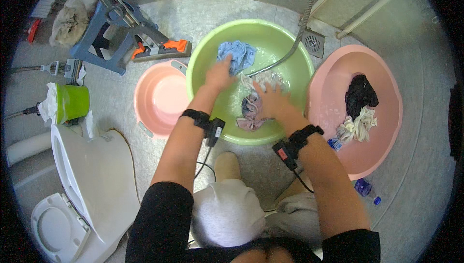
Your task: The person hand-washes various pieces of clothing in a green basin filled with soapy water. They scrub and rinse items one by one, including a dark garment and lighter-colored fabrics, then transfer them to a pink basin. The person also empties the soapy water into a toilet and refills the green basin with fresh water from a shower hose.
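Note:
A large green basin stands on the floor before me with some water in it. My left hand is at the near left edge of a light blue cloth, fingers apart. Fingers spread, my right hand rests over or just above wet cloths, a whitish one and a mauve-grey one. Whether it presses on them cannot be told. A metal shower hose hangs into the basin, its end by the whitish cloth. Black straps with small devices circle both wrists.
A pink basin at right holds black cloth and white cloth; a purple bottle lies nearby. Leftward are a small pink basin, a mop, a blue stool, a cat, a green bin and a toilet.

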The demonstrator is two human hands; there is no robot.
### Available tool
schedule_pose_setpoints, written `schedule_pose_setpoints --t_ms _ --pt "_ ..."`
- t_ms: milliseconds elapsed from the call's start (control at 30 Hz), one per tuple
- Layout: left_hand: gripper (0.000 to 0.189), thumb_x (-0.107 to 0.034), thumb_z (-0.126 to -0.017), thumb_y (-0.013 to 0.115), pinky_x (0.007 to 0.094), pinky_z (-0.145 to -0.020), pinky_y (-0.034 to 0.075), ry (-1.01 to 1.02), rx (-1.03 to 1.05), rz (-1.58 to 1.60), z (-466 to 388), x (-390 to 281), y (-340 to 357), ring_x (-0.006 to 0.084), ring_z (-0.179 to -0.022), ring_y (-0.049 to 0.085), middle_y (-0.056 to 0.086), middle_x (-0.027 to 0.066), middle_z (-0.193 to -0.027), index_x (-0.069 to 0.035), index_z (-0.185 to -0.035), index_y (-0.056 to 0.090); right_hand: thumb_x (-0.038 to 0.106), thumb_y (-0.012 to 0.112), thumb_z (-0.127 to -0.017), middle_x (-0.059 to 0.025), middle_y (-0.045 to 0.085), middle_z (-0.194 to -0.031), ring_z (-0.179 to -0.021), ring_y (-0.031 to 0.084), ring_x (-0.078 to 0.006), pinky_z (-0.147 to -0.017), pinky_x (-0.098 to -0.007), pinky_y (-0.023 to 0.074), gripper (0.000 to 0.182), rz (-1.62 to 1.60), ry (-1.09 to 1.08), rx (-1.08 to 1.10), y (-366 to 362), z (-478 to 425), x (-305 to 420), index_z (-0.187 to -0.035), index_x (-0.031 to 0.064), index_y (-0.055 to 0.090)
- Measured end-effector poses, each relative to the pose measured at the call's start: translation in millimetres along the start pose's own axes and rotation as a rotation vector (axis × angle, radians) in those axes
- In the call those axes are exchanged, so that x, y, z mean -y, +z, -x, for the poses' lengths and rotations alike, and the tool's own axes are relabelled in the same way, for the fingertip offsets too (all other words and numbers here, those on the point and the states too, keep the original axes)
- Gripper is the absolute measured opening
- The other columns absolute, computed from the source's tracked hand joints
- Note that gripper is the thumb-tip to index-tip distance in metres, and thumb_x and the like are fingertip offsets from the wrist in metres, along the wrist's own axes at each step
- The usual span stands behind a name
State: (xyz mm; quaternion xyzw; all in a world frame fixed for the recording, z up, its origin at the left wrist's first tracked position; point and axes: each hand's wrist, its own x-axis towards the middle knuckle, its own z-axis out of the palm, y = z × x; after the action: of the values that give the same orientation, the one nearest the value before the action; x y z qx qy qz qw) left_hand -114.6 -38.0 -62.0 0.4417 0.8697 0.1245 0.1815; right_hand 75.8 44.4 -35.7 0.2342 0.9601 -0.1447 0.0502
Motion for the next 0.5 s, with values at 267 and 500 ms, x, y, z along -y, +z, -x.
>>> schedule_pose_setpoints --t_ms 267,500 --pt "0.02 -0.018 -0.072 0.052 0.0383 -0.07 0.048 0.142 0.567 -0.515 57.8 -29.9 12.7 0.0285 -0.084 0.061 0.063 0.0143 -0.085 -0.007 -0.082 0.065 0.017 0.055 -0.075 -0.0202 0.051 -0.111 -0.1 0.05 -0.0385 -0.079 -0.0453 0.0442 0.025 -0.103 0.107 0.439 18.1 -3.6 -13.9 -0.097 0.0062 0.051" --pt "0.023 -0.019 -0.072 0.057 0.0354 -0.062 0.042 0.38 0.921 0.371 75.2 -41.5 -0.5 0.0205 -0.065 0.056 0.061 0.0112 -0.075 0.0 -0.084 0.059 0.011 0.051 -0.074 -0.025 0.055 -0.096 -0.091 0.053 -0.0393 -0.078 -0.0437 0.042 0.028 -0.752 0.593 -0.251 3.1 -55.6 -24.8 -0.097 -0.0042 0.047"
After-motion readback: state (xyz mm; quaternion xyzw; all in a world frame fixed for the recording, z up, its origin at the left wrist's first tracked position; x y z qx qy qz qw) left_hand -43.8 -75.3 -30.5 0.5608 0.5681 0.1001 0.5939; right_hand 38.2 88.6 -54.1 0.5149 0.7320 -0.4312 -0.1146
